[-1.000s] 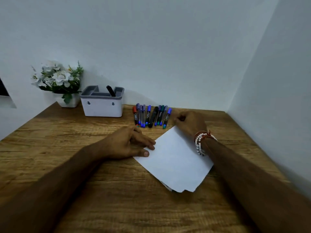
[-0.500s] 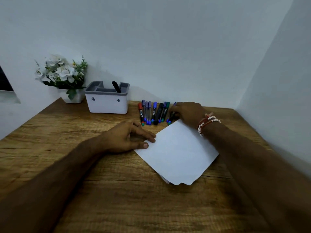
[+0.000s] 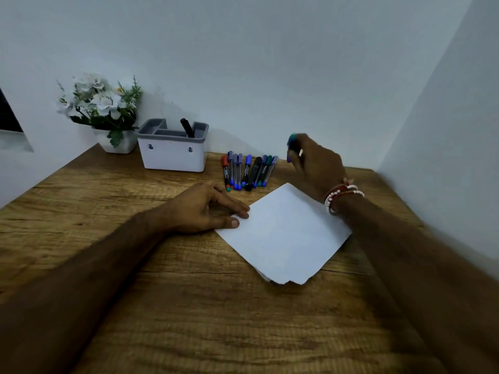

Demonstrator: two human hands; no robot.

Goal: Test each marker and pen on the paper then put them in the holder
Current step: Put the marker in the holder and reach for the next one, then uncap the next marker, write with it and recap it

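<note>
The right hand point(image 3: 316, 163) pinched a blurred pen point(image 3: 292, 138) clear of the table point(image 3: 189, 306); the left hand point(image 3: 205, 209) pressed straight fingers on the paper point(image 3: 286, 233) corner. If that fingertip hold slipped, the pen could fall and scatter the row of pens point(image 3: 248, 171) beside the holder point(image 3: 172, 155).

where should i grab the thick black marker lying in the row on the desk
Pinch the black marker by its near end, coming straight down from above with thumb and fingertip. It lies flat in the row of pens and markers with neighbours close on both sides, and that end seems to poke slightly past them. The right hand holds a blurred pen; free it first.
</note>
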